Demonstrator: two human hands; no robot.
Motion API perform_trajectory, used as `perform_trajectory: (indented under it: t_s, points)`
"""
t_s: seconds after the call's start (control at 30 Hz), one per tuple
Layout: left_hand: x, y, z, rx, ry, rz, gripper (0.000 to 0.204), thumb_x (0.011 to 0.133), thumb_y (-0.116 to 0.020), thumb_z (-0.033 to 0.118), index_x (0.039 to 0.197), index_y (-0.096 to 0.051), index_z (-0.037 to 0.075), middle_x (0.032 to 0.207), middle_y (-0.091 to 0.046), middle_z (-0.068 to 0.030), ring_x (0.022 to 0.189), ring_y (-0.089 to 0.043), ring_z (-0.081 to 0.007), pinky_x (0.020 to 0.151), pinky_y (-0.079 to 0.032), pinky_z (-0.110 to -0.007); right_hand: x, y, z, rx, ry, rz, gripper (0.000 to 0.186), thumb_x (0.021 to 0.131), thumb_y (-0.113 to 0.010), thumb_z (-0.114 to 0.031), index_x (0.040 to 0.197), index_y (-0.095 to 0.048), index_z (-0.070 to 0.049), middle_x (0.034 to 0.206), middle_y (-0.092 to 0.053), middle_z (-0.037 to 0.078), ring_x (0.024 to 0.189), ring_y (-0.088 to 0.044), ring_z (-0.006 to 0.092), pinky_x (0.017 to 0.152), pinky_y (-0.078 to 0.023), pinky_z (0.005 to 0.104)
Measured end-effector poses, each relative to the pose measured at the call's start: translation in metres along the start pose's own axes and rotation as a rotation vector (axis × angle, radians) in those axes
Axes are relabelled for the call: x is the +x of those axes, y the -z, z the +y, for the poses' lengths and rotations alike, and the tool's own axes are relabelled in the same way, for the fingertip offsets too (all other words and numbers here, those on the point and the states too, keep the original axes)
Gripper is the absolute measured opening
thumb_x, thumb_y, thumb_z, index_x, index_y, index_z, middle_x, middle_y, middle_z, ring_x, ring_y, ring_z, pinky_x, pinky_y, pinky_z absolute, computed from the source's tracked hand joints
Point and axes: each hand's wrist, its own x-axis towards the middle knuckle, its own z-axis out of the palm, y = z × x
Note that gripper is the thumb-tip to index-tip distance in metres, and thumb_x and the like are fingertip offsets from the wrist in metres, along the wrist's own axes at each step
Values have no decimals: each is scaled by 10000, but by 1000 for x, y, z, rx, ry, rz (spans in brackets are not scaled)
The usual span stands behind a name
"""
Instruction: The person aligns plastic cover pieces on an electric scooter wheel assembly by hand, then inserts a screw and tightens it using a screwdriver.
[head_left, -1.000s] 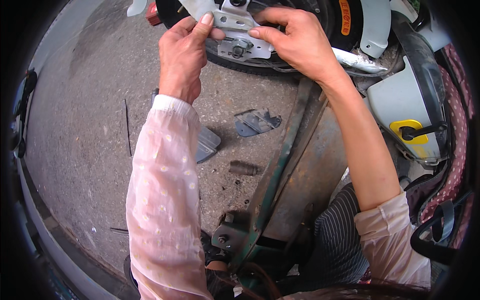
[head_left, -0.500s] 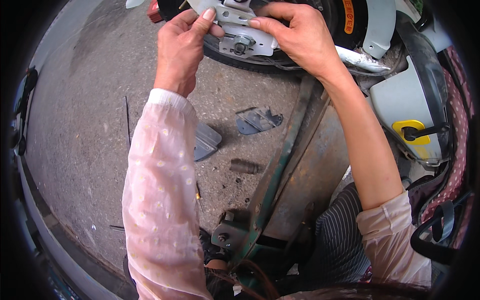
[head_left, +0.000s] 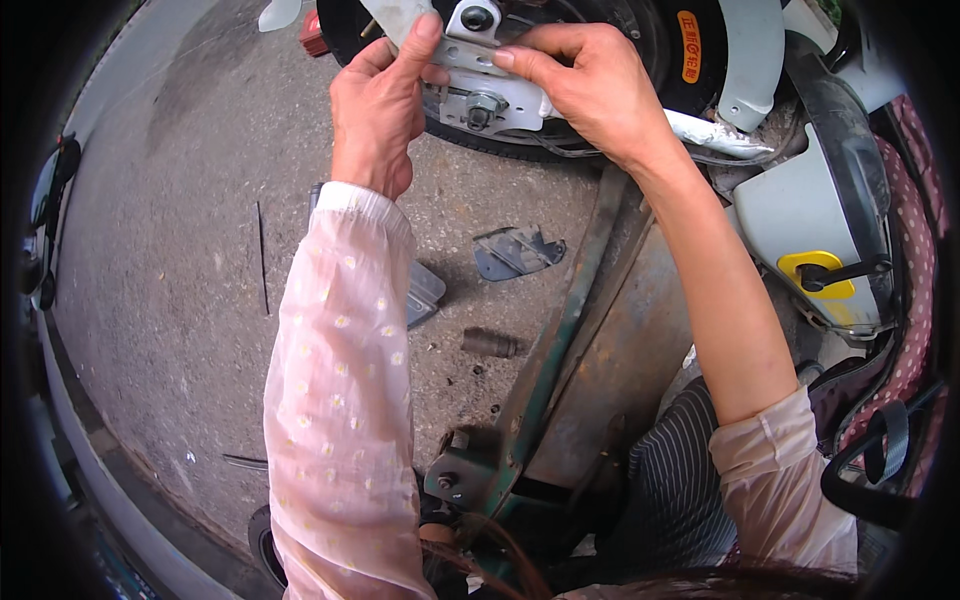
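Observation:
Both my hands grip a white metal bracket (head_left: 465,57) with holes, mounted at a black wheel (head_left: 652,55). My left hand (head_left: 385,105) is closed on its left part, thumb on top. My right hand (head_left: 595,90) holds its right end, thumb beside the holes and fingers bent behind it. Just below my fingers sits a white plate (head_left: 520,105) with a large bolt and nut (head_left: 483,108). A bolt in a tab (head_left: 477,18) shows above.
Dark plastic pieces (head_left: 518,252) and a dark metal cylinder (head_left: 490,343) lie on the pavement (head_left: 170,280). A rusty green steel frame (head_left: 550,400) runs toward me. A grey vehicle body (head_left: 785,215) stands at the right, a red object (head_left: 314,38) at the back left.
My left hand and sleeve have shifted slightly right in the picture, with the thumb a little higher on the bracket. Both hands keep hold of it.

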Motion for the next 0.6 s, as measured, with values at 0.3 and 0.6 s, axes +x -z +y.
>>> perform_trajectory:
  t_s: [0.3, 0.6]
  points:
    - [7, 11, -18, 38, -57, -11, 311, 734, -734, 309, 787, -629, 21, 640, -558, -4, 444, -330, -17, 386, -218, -192, -1, -4, 4, 56, 6, 37, 205, 754, -626, -234, 829, -670, -48, 616, -595, 149, 596, -602, 260, 601, -460, 358]
    - [5, 12, -20, 23, -47, -4, 263, 760, -715, 267, 735, -589, 38, 625, -557, -8, 415, -308, -18, 368, -195, -190, -8, -6, -7, -70, -29, 60, 196, 754, -620, -228, 836, -664, -56, 658, -601, 167, 663, -601, 327, 642, -464, 388]
